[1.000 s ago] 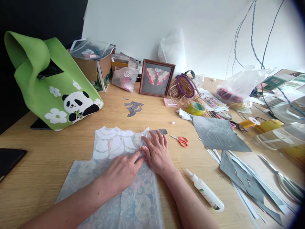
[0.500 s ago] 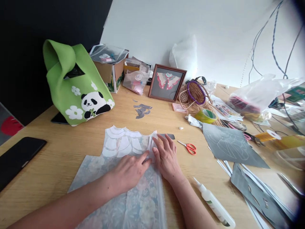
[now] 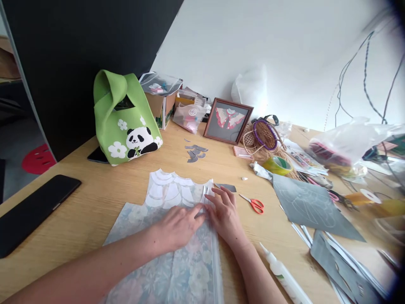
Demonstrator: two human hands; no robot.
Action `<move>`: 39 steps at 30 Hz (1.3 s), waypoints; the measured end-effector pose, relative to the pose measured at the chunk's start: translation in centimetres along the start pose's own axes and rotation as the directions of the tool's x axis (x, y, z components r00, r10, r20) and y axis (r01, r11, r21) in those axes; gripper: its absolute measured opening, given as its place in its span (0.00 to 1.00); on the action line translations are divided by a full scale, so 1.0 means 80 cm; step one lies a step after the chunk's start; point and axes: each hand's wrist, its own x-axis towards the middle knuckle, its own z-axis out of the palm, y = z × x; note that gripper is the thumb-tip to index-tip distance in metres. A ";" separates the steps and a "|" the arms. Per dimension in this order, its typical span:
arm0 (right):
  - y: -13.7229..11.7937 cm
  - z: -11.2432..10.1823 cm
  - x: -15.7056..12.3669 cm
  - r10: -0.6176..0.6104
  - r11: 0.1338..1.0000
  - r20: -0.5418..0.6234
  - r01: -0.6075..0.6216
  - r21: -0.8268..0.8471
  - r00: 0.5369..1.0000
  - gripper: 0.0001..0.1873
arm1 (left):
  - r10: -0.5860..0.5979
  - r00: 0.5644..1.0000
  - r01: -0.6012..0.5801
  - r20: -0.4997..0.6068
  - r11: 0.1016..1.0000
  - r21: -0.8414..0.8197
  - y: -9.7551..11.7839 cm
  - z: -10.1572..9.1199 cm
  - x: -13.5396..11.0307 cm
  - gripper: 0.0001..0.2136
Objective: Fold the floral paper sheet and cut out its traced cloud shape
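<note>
Two hands [image 3: 177, 226] [image 3: 225, 213]; one scissors [image 3: 255, 204]; one glue bottle [image 3: 286, 278].

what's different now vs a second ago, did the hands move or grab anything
Mostly the head camera turned left, so everything sits further right in the picture. The left hand and right hand stay flat on the floral sheet, fingertips meeting at the white cut-out pieces; nothing was taken hold of or let go. The red scissors, glue bottle and panda bag lie where they were.
</note>
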 end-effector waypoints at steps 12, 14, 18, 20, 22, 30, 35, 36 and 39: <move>-0.002 0.005 -0.001 0.057 0.998 0.069 -0.054 -0.044 0.996 0.13 | 0.010 1.000 -0.010 0.009 1.000 0.008 0.001 -0.005 -0.001 0.23; -0.003 0.004 -0.001 0.070 0.997 0.074 -0.066 -0.048 0.995 0.13 | 0.016 1.000 -0.016 0.018 1.000 0.001 0.002 -0.006 -0.002 0.23; -0.006 0.002 -0.001 0.086 0.995 0.072 -0.082 -0.052 0.994 0.13 | 0.017 1.000 -0.018 -0.021 0.998 -0.055 -0.002 -0.016 -0.006 0.20; -0.006 0.001 0.000 0.090 0.995 0.078 -0.087 -0.051 0.993 0.14 | -0.001 0.999 -0.005 -0.050 0.993 -0.115 -0.008 -0.026 -0.008 0.19; -0.007 0.001 0.000 0.089 0.995 0.075 -0.085 -0.051 0.993 0.13 | -0.029 0.997 0.016 -0.072 0.985 -0.174 -0.017 -0.041 -0.013 0.18; -0.007 -0.003 0.001 0.050 0.993 -0.085 -0.040 0.108 0.995 0.13 | -0.140 0.985 0.112 -0.097 0.963 -0.245 -0.054 -0.105 -0.069 0.18; -0.004 -0.015 0.010 0.141 0.957 -0.195 -0.083 0.279 0.971 0.14 | -0.229 0.965 0.186 -0.125 0.940 -0.285 -0.062 -0.149 -0.104 0.19; -0.007 -0.019 0.013 0.163 0.946 -0.198 -0.096 0.310 0.967 0.15 | -0.245 0.959 0.193 -0.146 0.935 -0.299 -0.063 -0.160 -0.108 0.19; -0.037 -0.042 0.021 0.195 0.901 -0.133 -0.124 0.415 0.972 0.19 | -0.288 0.937 0.205 -0.196 0.911 -0.357 -0.065 -0.196 -0.111 0.19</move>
